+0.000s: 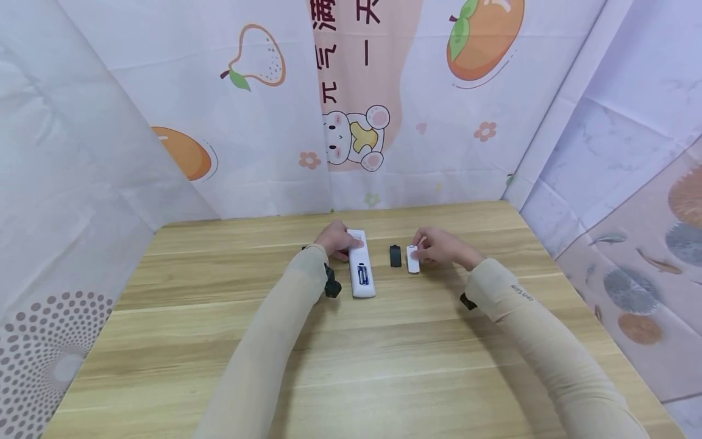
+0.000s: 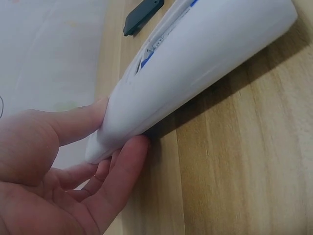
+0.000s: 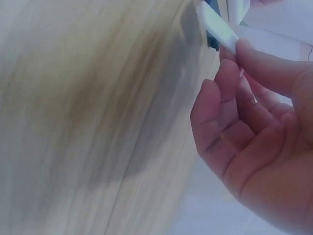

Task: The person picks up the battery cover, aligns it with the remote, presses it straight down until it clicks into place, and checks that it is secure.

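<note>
A white remote control [image 1: 361, 256] lies back side up, its battery compartment uncovered and batteries [image 1: 363, 274] with blue wrapping showing inside. My left hand [image 1: 334, 239] grips its far end, thumb on top and fingers underneath along the side, as the left wrist view shows. In my right hand [image 1: 439, 246], a small white battery cover [image 1: 413, 260] is pinched between thumb and fingers. The right wrist view shows this cover [image 3: 219, 28] tilted, seen from its edge. Between the remote and the white cover, a black battery cover [image 1: 395, 256] lies on the table.
The wooden table [image 1: 219, 341] ends at a printed curtain [image 1: 263, 146] behind the objects. Marble-patterned and floral cloth [image 1: 631, 244] hangs at the right, dotted cloth [image 1: 49, 341] at the left. A black wrist strap [image 1: 331, 285] sits on the left forearm.
</note>
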`<state>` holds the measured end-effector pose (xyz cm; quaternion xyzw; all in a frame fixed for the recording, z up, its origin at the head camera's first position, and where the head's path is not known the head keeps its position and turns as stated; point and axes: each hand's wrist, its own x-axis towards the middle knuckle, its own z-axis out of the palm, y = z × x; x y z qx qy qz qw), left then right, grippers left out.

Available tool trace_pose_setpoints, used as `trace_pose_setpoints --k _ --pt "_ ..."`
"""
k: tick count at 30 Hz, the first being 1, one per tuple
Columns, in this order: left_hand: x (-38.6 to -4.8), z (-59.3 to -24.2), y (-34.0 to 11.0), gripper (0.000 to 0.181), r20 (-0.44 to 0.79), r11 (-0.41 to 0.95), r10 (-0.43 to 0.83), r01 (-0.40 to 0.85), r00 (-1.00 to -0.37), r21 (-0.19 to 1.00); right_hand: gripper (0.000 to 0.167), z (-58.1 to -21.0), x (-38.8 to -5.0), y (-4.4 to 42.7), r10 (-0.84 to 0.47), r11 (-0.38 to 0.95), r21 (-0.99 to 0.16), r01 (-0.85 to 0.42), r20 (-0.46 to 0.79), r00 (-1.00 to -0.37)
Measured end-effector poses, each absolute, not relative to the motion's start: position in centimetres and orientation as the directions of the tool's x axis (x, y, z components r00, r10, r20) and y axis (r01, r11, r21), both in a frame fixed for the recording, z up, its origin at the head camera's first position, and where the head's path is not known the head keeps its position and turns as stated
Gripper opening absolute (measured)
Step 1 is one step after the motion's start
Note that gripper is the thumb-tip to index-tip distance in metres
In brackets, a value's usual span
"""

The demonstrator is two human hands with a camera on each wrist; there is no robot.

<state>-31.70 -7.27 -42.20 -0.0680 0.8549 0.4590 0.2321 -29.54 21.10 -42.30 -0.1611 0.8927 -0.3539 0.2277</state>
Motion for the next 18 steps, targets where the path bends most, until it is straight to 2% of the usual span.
trace_pose_setpoints --k 3,9,14,18 --pt "-31.64 -42.24 -7.19 0.059 -0.454 0.569 0.102 -0.322 -0.885 0.756 0.026 -42.13 -29.56 21.14 -0.454 0.684 -0.720 -0.115 -0.297 -0.840" --pt "-31.72 -42.19 -7.15 0.056 -0.440 0.575 0.113 -0.303 -0.891 0.760 0.033 -41.85 -29.49 20.92 -0.468 0.648 -0.755 -0.097 -0.294 -0.833" --pt "-32.01 -42.39 -6.98 0.072 -0.439 0.606 0.113 -0.288 -0.892 0.741 0.029 -41.47 -29.21 20.59 -0.492 0.654 -0.744 -0.138 -0.280 -0.825" --pt "-32.27 -42.60 -6.84 0.062 -0.445 0.614 0.101 -0.296 -0.890 0.732 0.024 -41.45 -29.09 20.46 -0.503 0.662 -0.729 -0.173 -0.261 -0.824"
